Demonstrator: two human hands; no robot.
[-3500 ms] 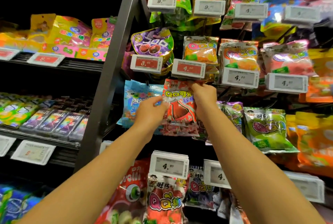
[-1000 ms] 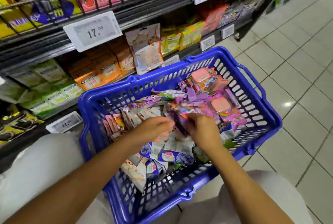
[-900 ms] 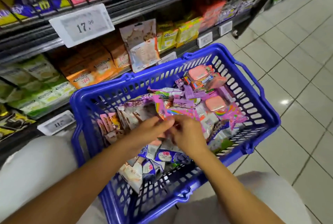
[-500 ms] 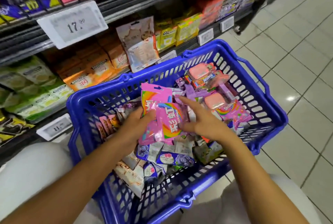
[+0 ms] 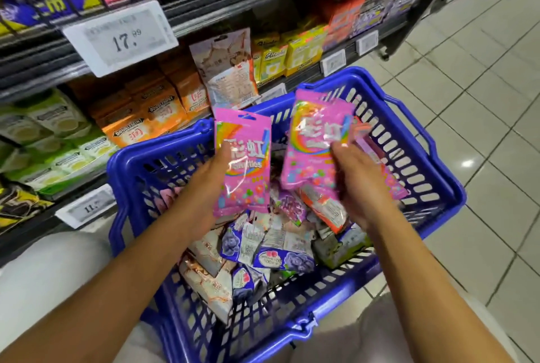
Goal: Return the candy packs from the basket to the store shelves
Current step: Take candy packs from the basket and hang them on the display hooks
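Gripped upright, one pink candy pack [image 5: 244,163] sat in the left hand [image 5: 204,190], another pink pack [image 5: 317,143] in the right hand [image 5: 359,184], both above the blue basket [image 5: 432,158].

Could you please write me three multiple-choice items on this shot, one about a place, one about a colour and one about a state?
1. Where is the blue basket?
A. on a shelf
B. on the person's lap
C. hanging from a hook

2. What is the main colour of the pack in the left hand?
A. green
B. orange
C. pink

3. What is the right hand doing?
A. holding a second pink pack
B. resting empty
C. gripping the basket handle

Answers: 1 B, it sits across the knees. 2 C, its front is pink with a rainbow. 3 A, its fingers close on that pack above the basket.
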